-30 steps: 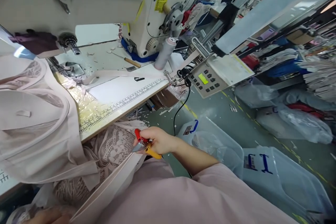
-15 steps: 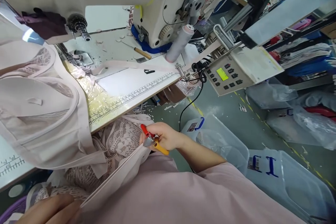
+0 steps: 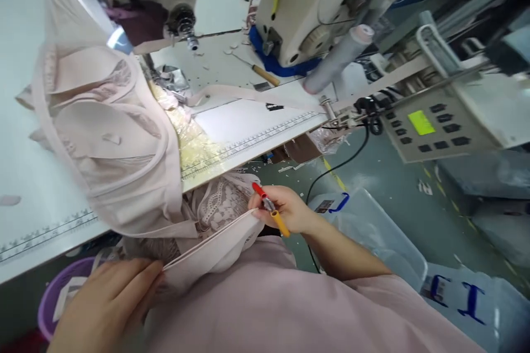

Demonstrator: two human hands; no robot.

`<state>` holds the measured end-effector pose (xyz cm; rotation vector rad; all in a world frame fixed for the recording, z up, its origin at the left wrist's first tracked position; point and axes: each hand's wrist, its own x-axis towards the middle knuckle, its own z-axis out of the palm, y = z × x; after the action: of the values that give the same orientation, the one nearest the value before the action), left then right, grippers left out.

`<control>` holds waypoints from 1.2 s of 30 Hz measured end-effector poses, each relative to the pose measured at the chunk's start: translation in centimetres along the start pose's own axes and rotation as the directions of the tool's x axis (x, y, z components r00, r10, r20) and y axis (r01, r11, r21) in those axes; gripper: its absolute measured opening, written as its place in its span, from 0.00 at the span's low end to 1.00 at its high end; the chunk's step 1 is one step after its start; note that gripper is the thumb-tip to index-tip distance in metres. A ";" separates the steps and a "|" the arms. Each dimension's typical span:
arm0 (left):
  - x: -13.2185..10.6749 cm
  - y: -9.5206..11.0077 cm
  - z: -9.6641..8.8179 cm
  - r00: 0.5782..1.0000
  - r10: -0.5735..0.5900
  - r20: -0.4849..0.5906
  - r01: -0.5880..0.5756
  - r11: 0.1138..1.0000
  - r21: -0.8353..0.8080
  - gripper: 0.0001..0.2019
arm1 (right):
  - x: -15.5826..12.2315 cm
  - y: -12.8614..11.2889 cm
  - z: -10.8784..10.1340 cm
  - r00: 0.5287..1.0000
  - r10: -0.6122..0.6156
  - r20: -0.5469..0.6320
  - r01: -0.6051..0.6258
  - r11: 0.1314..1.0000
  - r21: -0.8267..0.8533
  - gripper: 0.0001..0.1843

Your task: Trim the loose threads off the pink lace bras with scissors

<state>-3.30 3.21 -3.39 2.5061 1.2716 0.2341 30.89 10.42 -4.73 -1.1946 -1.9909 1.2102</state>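
Observation:
A pale pink bra [image 3: 124,138] with padded cups and lace lies partly on the machine table and hangs over its front edge. Below the edge, its long band [image 3: 215,240] is stretched between my two hands. My left hand [image 3: 110,298] is closed on the near left end of the band. My right hand [image 3: 285,207] grips thread snips [image 3: 268,204] with one red and one orange handle, and its fingertips also pinch the band's far end. Lace fabric [image 3: 223,204] bunches just behind the band.
A sewing machine [image 3: 285,16] stands on the table with a ruler strip [image 3: 265,135] along its front. A grey thread cone [image 3: 339,60] and a control box [image 3: 439,121] are to the right. Clear plastic bins [image 3: 381,231] and a purple basket [image 3: 52,292] sit lower down.
The camera view has turned, so the scene sits further right. More of my left hand and the purple basket now show. The band stays held between both hands, and the snips have turned slightly.

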 end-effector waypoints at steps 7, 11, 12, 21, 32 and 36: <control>1.6 0.7 -1.7 0.998 0.065 -0.012 -0.062 0.985 0.162 0.10 | 0.2 0.1 0.2 0.999 0.051 -0.005 -0.051 0.997 0.055 0.13; 0.8 0.2 -3.2 0.999 0.017 0.027 -0.023 0.964 0.266 0.12 | 0.1 0.5 0.0 0.998 0.051 0.034 -0.053 0.996 0.066 0.10; 0.5 -0.1 -3.6 0.999 -0.001 0.041 -0.011 0.961 0.278 0.12 | 0.1 0.7 0.0 0.998 0.047 0.050 -0.051 0.996 0.072 0.08; -3.0 -1.7 -4.9 0.968 -0.231 0.099 0.228 0.973 0.040 0.11 | 0.2 0.6 0.0 0.994 0.033 0.104 -0.045 0.992 0.115 0.04; -4.7 -1.5 -3.5 0.858 -0.502 -0.112 0.377 0.762 -0.527 0.07 | -0.7 1.6 0.2 0.991 0.054 0.119 -0.074 0.981 0.178 0.04; -4.8 -1.3 -3.6 0.827 -0.550 -0.114 0.393 0.712 -0.582 0.07 | -1.0 2.1 0.2 0.994 0.047 0.102 -0.062 0.986 0.153 0.04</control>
<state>-8.14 0.80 -0.47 1.6357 1.6404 0.7291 32.10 9.92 -6.65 -1.1384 -1.9031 1.4493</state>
